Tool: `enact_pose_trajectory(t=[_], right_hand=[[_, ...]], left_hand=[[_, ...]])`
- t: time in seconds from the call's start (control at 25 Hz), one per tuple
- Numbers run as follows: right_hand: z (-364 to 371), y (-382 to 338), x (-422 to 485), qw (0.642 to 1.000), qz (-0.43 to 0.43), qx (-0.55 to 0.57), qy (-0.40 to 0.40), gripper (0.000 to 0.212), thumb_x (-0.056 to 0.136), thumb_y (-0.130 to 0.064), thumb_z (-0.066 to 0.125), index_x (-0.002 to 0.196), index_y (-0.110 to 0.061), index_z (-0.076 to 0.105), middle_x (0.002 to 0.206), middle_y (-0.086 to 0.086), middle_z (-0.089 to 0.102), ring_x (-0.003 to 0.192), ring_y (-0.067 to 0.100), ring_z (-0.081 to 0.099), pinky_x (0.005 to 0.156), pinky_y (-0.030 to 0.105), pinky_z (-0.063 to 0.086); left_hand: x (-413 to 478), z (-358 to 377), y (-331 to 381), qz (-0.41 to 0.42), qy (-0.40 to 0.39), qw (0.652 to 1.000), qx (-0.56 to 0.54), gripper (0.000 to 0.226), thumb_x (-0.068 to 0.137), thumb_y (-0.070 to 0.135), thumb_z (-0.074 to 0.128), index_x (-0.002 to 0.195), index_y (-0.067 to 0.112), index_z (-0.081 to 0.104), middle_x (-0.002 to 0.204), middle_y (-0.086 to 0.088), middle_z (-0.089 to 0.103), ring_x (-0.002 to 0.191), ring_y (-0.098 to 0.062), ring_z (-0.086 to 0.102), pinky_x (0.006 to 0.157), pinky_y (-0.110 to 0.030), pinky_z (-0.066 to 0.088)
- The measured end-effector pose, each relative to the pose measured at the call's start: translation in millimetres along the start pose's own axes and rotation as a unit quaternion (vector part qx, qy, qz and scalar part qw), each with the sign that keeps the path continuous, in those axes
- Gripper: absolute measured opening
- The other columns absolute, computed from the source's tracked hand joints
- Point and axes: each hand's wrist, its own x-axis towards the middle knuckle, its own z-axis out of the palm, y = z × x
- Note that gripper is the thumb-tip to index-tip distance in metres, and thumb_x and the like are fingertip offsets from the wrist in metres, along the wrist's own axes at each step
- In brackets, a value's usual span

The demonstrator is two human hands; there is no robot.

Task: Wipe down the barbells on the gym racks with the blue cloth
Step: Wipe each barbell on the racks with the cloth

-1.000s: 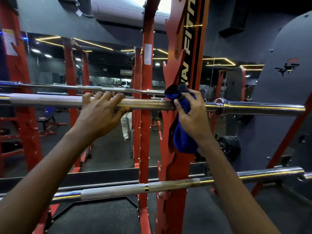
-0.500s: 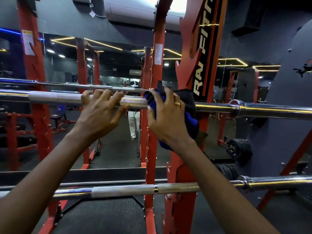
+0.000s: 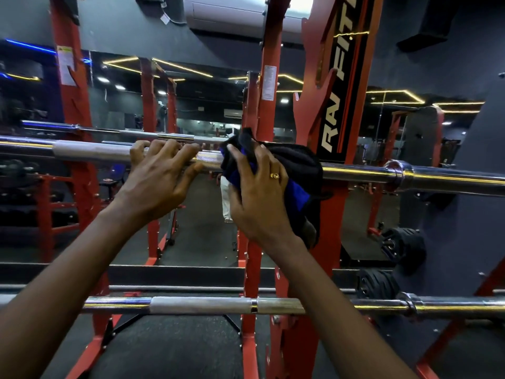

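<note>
A chrome barbell (image 3: 360,175) lies across the red rack (image 3: 333,110) at chest height. My left hand (image 3: 158,181) rests over the bar left of centre, fingers curled on top of it. My right hand (image 3: 259,192) presses the blue cloth (image 3: 295,184) around the bar just right of the left hand; the cloth looks dark and bunched, hanging below the bar. A second barbell (image 3: 207,305) lies lower down on the same rack.
A mirror behind the rack reflects red uprights, another bar (image 3: 114,131) and a person in white trousers (image 3: 226,198). Black weight plates (image 3: 401,247) sit at the right near a dark wall. Black rubber floor lies below.
My right hand slid the cloth leftward along the upper bar, from near the red upright toward my left hand. The left hand kept its place on the bar.
</note>
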Motion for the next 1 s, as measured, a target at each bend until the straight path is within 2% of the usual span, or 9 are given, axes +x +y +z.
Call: enact_pose_trajectory(t=[0.08, 0.16, 0.24, 0.32, 0.4, 0.52, 0.76, 0.88, 1.0], right_hand=[[-7.6, 13.3, 1.1, 0.996, -0.026, 0.087, 0.000, 0.085, 0.088, -0.013, 0.064, 0.161, -0.023, 0.022, 0.151, 0.009, 0.042, 0.139, 0.027, 0.043, 0.115, 0.053, 0.034], [-11.4, 20.6, 15.3, 0.982, 0.024, 0.180, 0.056, 0.090, 0.086, -0.008, 0.069, 0.160, -0.017, 0.019, 0.134, 0.011, 0.060, 0.115, 0.024, 0.063, 0.102, 0.041, 0.051], [-9.8, 6.9, 29.0, 0.977, 0.074, 0.163, 0.119, 0.073, 0.086, -0.015, 0.075, 0.148, -0.011, 0.038, 0.119, 0.009, 0.068, 0.097, 0.020, 0.070, 0.088, 0.030, 0.056], [-4.9, -15.5, 42.2, 0.982, 0.041, 0.164, 0.085, 0.057, 0.087, -0.020, 0.075, 0.137, -0.009, 0.051, 0.110, 0.005, 0.069, 0.089, 0.017, 0.069, 0.081, 0.033, 0.058], [-3.4, -21.9, 51.4, 0.981, 0.018, 0.186, 0.040, 0.051, 0.089, -0.022, 0.073, 0.135, -0.011, 0.054, 0.109, 0.002, 0.068, 0.093, 0.017, 0.068, 0.094, 0.039, 0.055], [-9.8, 1.8, 52.0, 0.990, 0.087, 0.103, 0.047, 0.051, 0.093, -0.039, 0.066, 0.139, -0.023, 0.052, 0.127, -0.006, 0.067, 0.122, 0.015, 0.061, 0.125, 0.049, 0.022], [-13.5, 25.3, 35.5, 0.982, 0.157, 0.059, 0.080, 0.067, 0.092, -0.051, 0.056, 0.152, -0.028, 0.039, 0.145, 0.001, 0.054, 0.137, 0.021, 0.050, 0.125, 0.046, 0.018], [-1.8, -3.5, 32.1, 0.993, 0.102, 0.031, 0.055, 0.070, 0.089, -0.059, 0.047, 0.152, -0.032, 0.037, 0.151, 0.005, 0.045, 0.137, 0.027, 0.046, 0.121, 0.057, 0.020], [7.9, -9.6, 24.7, 0.999, 0.018, 0.027, 0.031, 0.067, 0.085, -0.051, 0.051, 0.148, -0.030, 0.043, 0.149, 0.003, 0.046, 0.135, 0.026, 0.047, 0.118, 0.055, 0.021]], left_hand=[[-0.5, -1.1, -0.5, 0.003, -0.004, 1.000, 0.003, 0.047, 0.103, 0.053, 0.028, 0.135, 0.027, 0.051, 0.113, -0.001, 0.056, 0.112, -0.026, 0.051, 0.099, -0.048, 0.025], [0.7, -2.4, -0.7, 0.007, -0.008, 1.000, -0.001, 0.044, 0.104, 0.052, 0.028, 0.134, 0.028, 0.050, 0.113, 0.000, 0.056, 0.110, -0.025, 0.051, 0.098, -0.049, 0.026], [0.7, -2.3, -0.8, 0.006, -0.010, 1.000, -0.006, 0.042, 0.104, 0.050, 0.030, 0.135, 0.028, 0.049, 0.114, 0.001, 0.056, 0.111, -0.025, 0.051, 0.098, -0.048, 0.025], [0.4, -2.4, -0.9, 0.006, -0.010, 1.000, -0.008, 0.041, 0.104, 0.047, 0.034, 0.137, 0.027, 0.049, 0.117, 0.000, 0.056, 0.113, -0.026, 0.051, 0.099, -0.048, 0.026], [0.5, -2.1, -1.8, 0.010, -0.011, 1.000, -0.010, 0.041, 0.103, 0.045, 0.034, 0.137, 0.026, 0.049, 0.117, 0.000, 0.056, 0.113, -0.026, 0.051, 0.098, -0.048, 0.027], [-0.1, -4.8, -3.9, 0.002, -0.012, 1.000, -0.012, 0.044, 0.104, 0.048, 0.033, 0.139, 0.026, 0.050, 0.118, 0.001, 0.058, 0.115, -0.026, 0.053, 0.101, -0.048, 0.026], [-10.9, -13.2, -31.0, -0.026, -0.019, 0.999, 0.030, 0.051, 0.102, 0.060, 0.028, 0.137, 0.029, 0.049, 0.117, -0.001, 0.058, 0.115, -0.028, 0.051, 0.103, -0.045, 0.024], [-20.8, -19.7, -60.1, -0.041, -0.020, 0.997, 0.054, 0.056, 0.100, 0.063, 0.028, 0.136, 0.027, 0.051, 0.119, -0.003, 0.058, 0.116, -0.030, 0.050, 0.103, -0.045, 0.024], [-18.9, -20.1, -64.2, -0.016, -0.022, 0.998, 0.054, 0.056, 0.100, 0.063, 0.028, 0.136, 0.027, 0.052, 0.122, 0.000, 0.058, 0.118, -0.029, 0.050, 0.101, -0.045, 0.025]])
